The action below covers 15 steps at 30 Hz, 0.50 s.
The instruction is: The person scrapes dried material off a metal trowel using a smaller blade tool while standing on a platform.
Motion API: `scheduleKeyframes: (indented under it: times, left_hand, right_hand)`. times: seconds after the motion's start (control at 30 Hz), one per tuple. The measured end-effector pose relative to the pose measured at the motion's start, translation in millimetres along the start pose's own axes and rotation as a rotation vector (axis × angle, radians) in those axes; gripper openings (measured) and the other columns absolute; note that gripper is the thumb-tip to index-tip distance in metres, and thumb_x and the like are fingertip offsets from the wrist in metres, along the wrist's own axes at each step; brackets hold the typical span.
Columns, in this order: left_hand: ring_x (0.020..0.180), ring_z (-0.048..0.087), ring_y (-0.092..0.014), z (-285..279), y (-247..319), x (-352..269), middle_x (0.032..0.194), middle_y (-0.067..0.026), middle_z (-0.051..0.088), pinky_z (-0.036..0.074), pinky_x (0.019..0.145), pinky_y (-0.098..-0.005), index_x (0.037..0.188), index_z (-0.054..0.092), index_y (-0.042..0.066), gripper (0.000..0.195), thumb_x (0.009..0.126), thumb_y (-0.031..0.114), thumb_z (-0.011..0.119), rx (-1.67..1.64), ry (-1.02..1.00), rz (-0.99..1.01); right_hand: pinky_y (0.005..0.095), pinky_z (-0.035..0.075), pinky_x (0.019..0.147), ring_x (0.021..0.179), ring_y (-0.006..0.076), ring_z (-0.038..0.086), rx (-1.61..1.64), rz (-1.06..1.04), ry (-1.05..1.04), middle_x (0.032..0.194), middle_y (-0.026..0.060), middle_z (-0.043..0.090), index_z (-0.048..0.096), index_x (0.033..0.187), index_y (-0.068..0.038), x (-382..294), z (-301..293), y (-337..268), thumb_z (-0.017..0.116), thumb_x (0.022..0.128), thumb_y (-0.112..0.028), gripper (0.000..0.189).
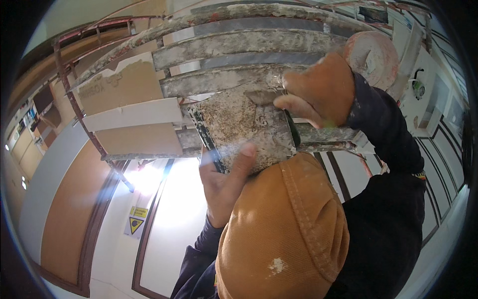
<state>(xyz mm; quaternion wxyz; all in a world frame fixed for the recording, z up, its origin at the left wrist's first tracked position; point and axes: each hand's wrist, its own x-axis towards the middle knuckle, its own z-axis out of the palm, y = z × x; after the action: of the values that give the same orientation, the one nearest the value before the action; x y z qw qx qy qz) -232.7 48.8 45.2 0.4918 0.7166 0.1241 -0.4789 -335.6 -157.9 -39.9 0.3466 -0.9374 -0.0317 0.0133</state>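
My left hand [224, 179] holds a rectangular, plaster-crusted plate or shallow pan [235, 123] with dark edges. Its thumb lies across the near side of the stained surface, while its fingers are hidden beneath. From the right, my right hand [317, 93], blurred, grips a small scraper whose handle is mostly hidden. The grey scraper blade [265, 97] lies over the plate's far right part. Just in front of me, a brown canvas-covered knee [283, 224] with a white plaster spot covers the plate's near corner.
Crusted scaffold planks [254, 45] run under the hands, with gaps between them. Board offcuts [123, 89] lie at left by a red scaffold post [80, 112]. A dirty round roll [371, 58] sits beyond my right hand. Below are a green-and-black tool [418, 89] and a warning sign [134, 224].
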Motion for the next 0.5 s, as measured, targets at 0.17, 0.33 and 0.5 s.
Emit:
scheduleKeyframes:
  times: [0.17,0.33,0.5]
  left_hand:
    - [0.09,0.063,-0.016,-5,-12,3,0.101,-0.0095,0.067,0.05,0.082,-0.0291,0.116,0.057,-0.002,0.04,0.086,0.017,0.075,0.027,-0.053,0.097]
    - [0.092,0.063,-0.016,4,2,0,0.103,-0.0101,0.066,0.05,0.084,-0.0297,0.118,0.055,-0.001,0.039,0.087,0.015,0.074,-0.036,-0.015,0.036]
    - [0.091,0.063,-0.016,3,0,4,0.103,-0.0101,0.066,0.05,0.084,-0.0295,0.117,0.056,-0.001,0.037,0.088,0.015,0.072,0.009,-0.046,0.068]
  right_hand:
    - [0.0423,0.039,0.042,0.043,0.0311,0.054,-0.021,-0.022,0.057,0.048,0.0097,0.048,0.057,0.077,-0.008,-4,4,12,0.052,0.096,-0.045,0.042]
    - [0.0424,0.039,0.042,0.045,0.0321,0.054,-0.034,0.119,-0.148,0.052,0.0104,0.051,0.057,0.078,-0.008,1,-16,-10,0.052,0.096,-0.043,0.04]
    - [0.0419,0.039,0.042,0.045,0.0323,0.054,-0.069,0.056,-0.018,0.052,0.0103,0.051,0.056,0.079,-0.008,-3,2,2,0.057,0.094,-0.041,0.036]
